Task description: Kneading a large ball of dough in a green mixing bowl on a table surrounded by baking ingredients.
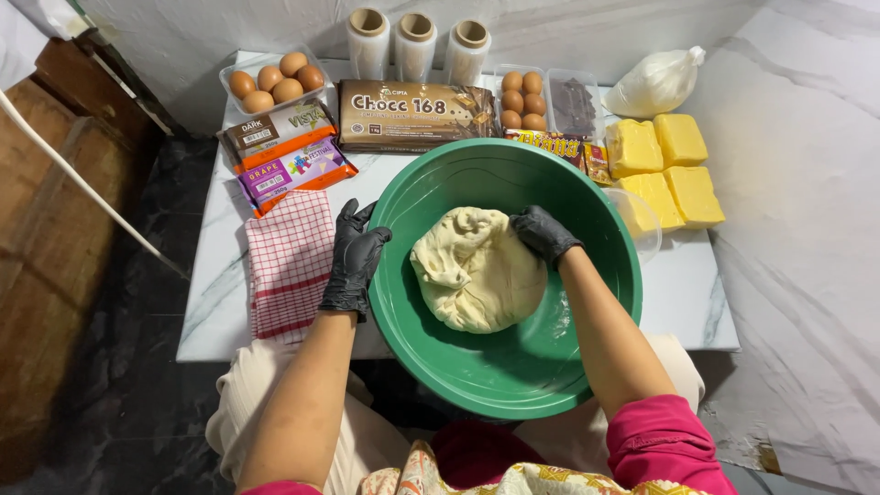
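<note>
A white marble-patterned table (683,302) is seen from above, set against pale draped sheeting, with dark floor to the left. At its centre a large green bowl (495,367) overhangs the near edge, and in it a lump of pale dough (477,270) is lying slightly above the bowl's middle.

The right hand (543,234), in a black glove, is pressed down on the upper right edge of the dough, fingers curled over it; the forearm is stretched in across the bowl from the lower right, a pink sleeve pushed up at the elbow. How firmly the dough is gripped cannot be told, since the fingertips are hidden against the lump. The left hand (353,261), also gloved in black, is laid over the bowl's left rim, fingers spread and partly open, steadying it; the dough is well apart from this hand.

Just left of that hand a red-and-white checked cloth (289,266) is spread. Further back, wrapped chocolate bars (284,151) and a big brown chocolate block (412,115) are lined up, flanked by two clear trays of brown eggs (275,81). Three rolls of cling film (415,44) are stood at the rear. To the right, yellow butter blocks (665,170) and a tied white bag (655,84) are set; a clear container behind the bowl's right rim is mostly hidden.
</note>
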